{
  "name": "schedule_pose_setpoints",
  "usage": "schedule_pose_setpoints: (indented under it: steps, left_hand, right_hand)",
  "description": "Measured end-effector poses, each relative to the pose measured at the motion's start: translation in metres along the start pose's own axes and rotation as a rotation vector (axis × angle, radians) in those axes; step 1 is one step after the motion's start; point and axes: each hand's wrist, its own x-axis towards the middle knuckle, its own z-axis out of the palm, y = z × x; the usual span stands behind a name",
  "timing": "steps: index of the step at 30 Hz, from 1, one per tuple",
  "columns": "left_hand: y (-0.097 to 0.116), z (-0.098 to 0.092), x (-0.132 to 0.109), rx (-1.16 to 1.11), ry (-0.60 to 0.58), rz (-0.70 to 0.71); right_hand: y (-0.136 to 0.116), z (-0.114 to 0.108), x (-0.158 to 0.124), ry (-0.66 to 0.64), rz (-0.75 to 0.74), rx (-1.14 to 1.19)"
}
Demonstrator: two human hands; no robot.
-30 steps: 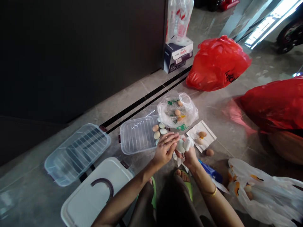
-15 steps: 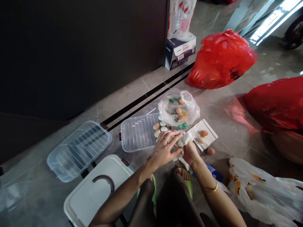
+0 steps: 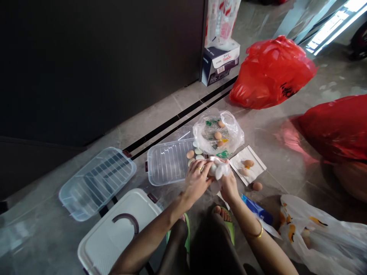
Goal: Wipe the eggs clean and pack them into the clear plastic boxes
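Pale egg [image 3: 212, 169] is sitting between both hands just below and right of the frame's centre, partly hidden by white tissue [image 3: 222, 170]. One red plastic bag [image 3: 272, 74] is standing at upper right, and a clear ribbed container [image 3: 168, 162] is lying near the middle, holding eggs [image 3: 190, 154] at its right end. Slightly spread fingers of the left hand [image 3: 197, 177] are curling around the egg, while the right hand [image 3: 228, 187] is gripping the tissue, its fingertips too hidden to tell.

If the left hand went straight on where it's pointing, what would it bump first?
The left hand would bump the white tissue first; they seem to touch. Past that, maybe the plastic bag, though depth is unclear.
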Motion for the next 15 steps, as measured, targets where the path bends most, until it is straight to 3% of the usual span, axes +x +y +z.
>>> schedule_pose_setpoints:
  steps: [2, 6, 10, 15]
  left_hand:
    - [0.001, 0.004, 0.0, -0.006, 0.0, -0.041]
    - [0.001, 0.007, -0.004, -0.094, 0.002, -0.118]
    - [0.0, 0.005, -0.009, -0.174, -0.055, -0.173]
    - [-0.006, 0.001, -0.01, -0.277, -0.094, -0.086]
  right_hand:
    - [-0.001, 0.0, -0.003, -0.068, -0.133, -0.196]
    - [-0.002, -0.005, -0.004, -0.212, -0.171, -0.426]
    - [0.002, -0.011, 0.002, -0.168, -0.259, -0.501]
    - [0.005, -0.016, 0.011, -0.218, 0.02, -0.368]
